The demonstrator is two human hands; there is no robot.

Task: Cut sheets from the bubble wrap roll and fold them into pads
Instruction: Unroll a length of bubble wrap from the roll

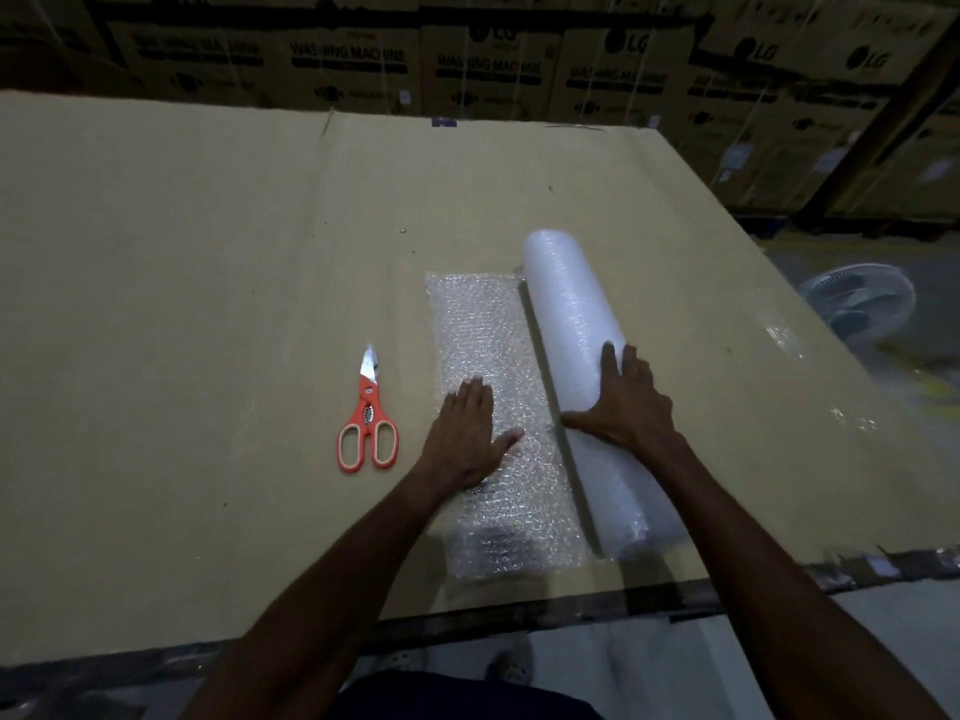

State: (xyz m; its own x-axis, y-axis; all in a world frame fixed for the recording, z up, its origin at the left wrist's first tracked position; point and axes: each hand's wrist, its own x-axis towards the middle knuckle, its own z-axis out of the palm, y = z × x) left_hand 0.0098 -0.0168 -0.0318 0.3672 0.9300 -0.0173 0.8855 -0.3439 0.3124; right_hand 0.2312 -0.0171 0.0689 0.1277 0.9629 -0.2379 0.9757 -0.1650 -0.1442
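Note:
A white bubble wrap roll [574, 324] lies on the cardboard-covered table [182, 262], running from the far middle toward the near edge. An unrolled strip of bubble wrap [480, 324] lies flat to its left, still joined to the roll. My left hand [470, 433] presses flat on the strip, fingers spread. My right hand [626, 402] rests on top of the roll, palm down, thumb against its left side. Orange-handled scissors [368, 423] lie shut on the table left of the strip, blades pointing away, untouched.
Stacked cardboard appliance boxes [493, 59] fill the background behind the table. A white fan [857, 298] stands on the floor at the right. Some clear plastic film [789, 340] lies near the table's right edge. The table's near edge [519, 610] is just before my body.

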